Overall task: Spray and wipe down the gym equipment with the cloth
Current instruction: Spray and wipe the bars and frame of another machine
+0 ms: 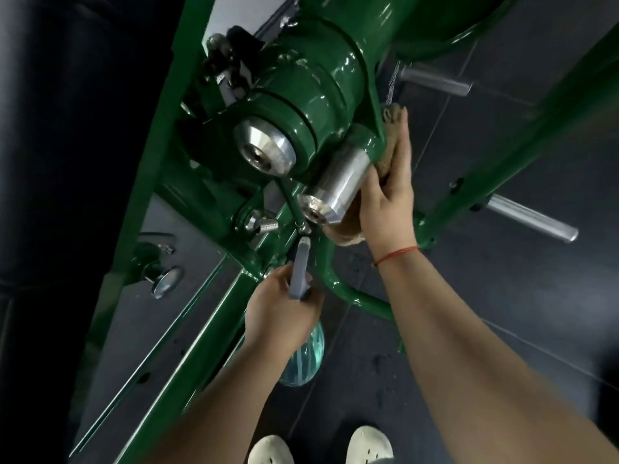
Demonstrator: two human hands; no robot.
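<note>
Cloth lies against the frame beside the peg, pressed by the straight-fingered right hand for full wiping contact. Left hand grips the bottle, nozzle aimed upward for spraying.

Half of it out of sight

The cloth shows only as brown scraps around the right hand; the rest lies behind the palm and the green machine. The left hand hides the spray bottle at its neck and upper body. The machine runs off the top edge, its white label cut short. The bottom edge clips both pale shoes.
</note>
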